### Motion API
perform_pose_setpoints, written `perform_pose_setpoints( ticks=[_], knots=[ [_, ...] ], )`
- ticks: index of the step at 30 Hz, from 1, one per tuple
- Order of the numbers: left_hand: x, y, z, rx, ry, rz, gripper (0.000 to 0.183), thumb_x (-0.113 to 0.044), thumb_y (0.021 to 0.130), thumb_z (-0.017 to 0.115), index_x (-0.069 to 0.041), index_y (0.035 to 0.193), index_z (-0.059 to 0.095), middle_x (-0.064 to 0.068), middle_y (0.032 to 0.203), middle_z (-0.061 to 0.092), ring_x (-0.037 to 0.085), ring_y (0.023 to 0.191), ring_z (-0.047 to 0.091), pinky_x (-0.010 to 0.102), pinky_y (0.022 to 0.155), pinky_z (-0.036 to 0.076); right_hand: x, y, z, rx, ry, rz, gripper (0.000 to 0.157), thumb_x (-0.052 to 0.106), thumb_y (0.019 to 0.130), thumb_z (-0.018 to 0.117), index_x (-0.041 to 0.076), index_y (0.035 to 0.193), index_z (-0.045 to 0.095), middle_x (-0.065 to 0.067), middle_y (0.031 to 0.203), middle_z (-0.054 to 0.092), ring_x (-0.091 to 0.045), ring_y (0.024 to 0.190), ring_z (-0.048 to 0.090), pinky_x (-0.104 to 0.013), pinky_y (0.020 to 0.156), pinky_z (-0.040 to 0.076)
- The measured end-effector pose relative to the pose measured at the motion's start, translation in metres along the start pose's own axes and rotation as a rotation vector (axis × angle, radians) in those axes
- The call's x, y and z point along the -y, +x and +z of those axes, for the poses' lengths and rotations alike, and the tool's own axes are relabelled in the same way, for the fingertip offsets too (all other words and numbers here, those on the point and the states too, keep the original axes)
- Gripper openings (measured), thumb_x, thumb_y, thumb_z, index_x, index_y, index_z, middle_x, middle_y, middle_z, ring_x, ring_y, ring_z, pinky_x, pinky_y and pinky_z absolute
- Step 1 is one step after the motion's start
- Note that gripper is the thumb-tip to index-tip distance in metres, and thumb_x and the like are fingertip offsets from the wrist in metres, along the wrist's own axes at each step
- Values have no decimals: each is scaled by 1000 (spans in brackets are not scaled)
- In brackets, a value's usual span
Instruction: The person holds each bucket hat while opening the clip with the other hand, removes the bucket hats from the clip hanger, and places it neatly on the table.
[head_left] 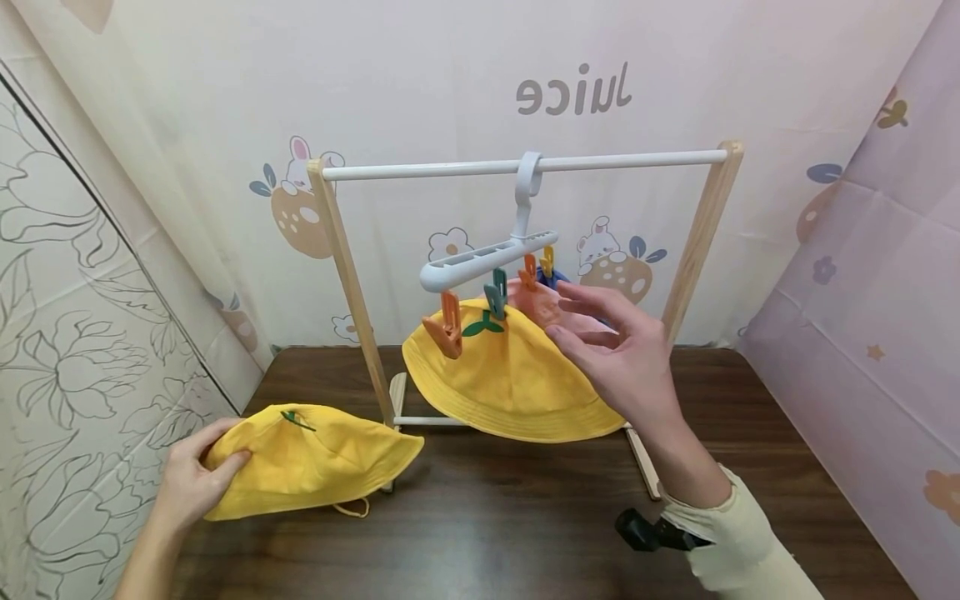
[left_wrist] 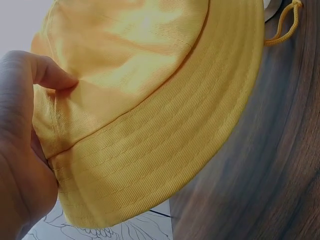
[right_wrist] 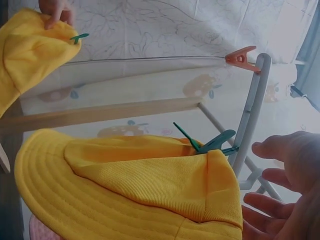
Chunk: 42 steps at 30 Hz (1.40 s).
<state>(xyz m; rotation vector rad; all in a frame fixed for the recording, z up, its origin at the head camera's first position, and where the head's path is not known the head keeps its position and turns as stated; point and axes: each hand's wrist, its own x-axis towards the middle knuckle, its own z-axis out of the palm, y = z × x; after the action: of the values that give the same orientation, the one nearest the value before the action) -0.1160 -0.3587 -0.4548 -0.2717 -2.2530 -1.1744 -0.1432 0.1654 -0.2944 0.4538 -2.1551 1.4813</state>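
Note:
A yellow bucket hat [head_left: 322, 467] with a small green leaf tab is pinched in my left hand [head_left: 191, 475], the thumb pressing on its crown [left_wrist: 110, 95]. From a light-grey clip hanger [head_left: 480, 260] hangs another yellow hat [head_left: 517, 383], its crown gripped by a green clip [head_left: 497, 296]. My right hand [head_left: 633, 358] is beside that hat, fingers spread and loosely bent with nothing between them. At the hanger's near end dangles an orange clip [head_left: 447, 329] with no hat in it. Behind the yellow hat, a pink hat [head_left: 536, 304] and a blue one are mostly hidden.
The hanger hooks over the white bar [head_left: 442, 169] of a wooden-legged rack [head_left: 701, 229] on a dark wood table [head_left: 495, 533]. Farther back on the hanger are another orange clip [head_left: 528, 273] and a yellow clip [head_left: 547, 261]. Printed curtains [head_left: 420, 92] surround the table.

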Motion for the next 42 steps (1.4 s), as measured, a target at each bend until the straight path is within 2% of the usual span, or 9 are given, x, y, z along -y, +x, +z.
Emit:
perform_pose_setpoints(
  ticks=[6, 12, 22, 34, 36, 39, 42],
  knots=[
    [5, 0, -1, 21, 23, -16, 36, 22, 77, 79, 8, 110, 77, -44, 103, 69, -15, 86, 61, 4, 77, 45, 0, 1, 1, 21, -5, 24, 48, 2, 98, 85, 4, 145, 74, -18, 145, 77, 11, 112, 74, -14, 92, 63],
    [12, 1, 0, 47, 35, -32, 36, 22, 77, 79, 10, 111, 76, -43, 103, 68, -15, 88, 61, 3, 79, 45, -1, 1, 2, 32, 18, 28, 49, 1, 98, 85, 4, 145, 74, -20, 145, 77, 10, 112, 76, -16, 91, 64],
    [16, 1, -3, 116, 97, -93, 38, 16, 80, 80, 6, 116, 78, -42, 104, 66, -13, 89, 60, 6, 78, 47, -2, 3, 7, 32, 32, 40, 51, 1, 96, 86, 4, 145, 74, -22, 146, 77, 11, 113, 75, -15, 91, 64],
    [29, -1, -6, 183, 147, -157, 41, 13, 82, 81, 5, 122, 78, -44, 106, 61, -16, 93, 56, 5, 79, 44, -4, 4, 10, 44, -3, 80, 56, 8, 98, 87, 11, 152, 70, -21, 144, 78, 11, 112, 73, -15, 90, 63],
    [31, 0, -7, 198, 151, -169, 40, 12, 83, 81, 5, 123, 78, -44, 105, 60, -15, 92, 56, 6, 79, 45, -5, 4, 10, 47, -6, 82, 56, 8, 98, 87, 11, 152, 70, -20, 143, 78, 7, 113, 75, -15, 90, 64],
    [32, 1, -7, 220, 169, -180, 40, 10, 84, 80, 4, 124, 78, -43, 104, 61, -14, 92, 56, 7, 79, 45, -5, 5, 11, 57, -3, 86, 56, 9, 98, 87, 11, 152, 70, -19, 144, 78, -13, 119, 80, -15, 91, 64],
    [34, 3, -7, 240, 205, -190, 41, 8, 85, 80, 3, 126, 78, -26, 106, 73, -15, 93, 55, 6, 79, 44, -6, 6, 12, 69, 5, 96, 56, 10, 99, 87, 10, 152, 70, -18, 144, 78, -33, 126, 78, -15, 92, 63]
  ],
)
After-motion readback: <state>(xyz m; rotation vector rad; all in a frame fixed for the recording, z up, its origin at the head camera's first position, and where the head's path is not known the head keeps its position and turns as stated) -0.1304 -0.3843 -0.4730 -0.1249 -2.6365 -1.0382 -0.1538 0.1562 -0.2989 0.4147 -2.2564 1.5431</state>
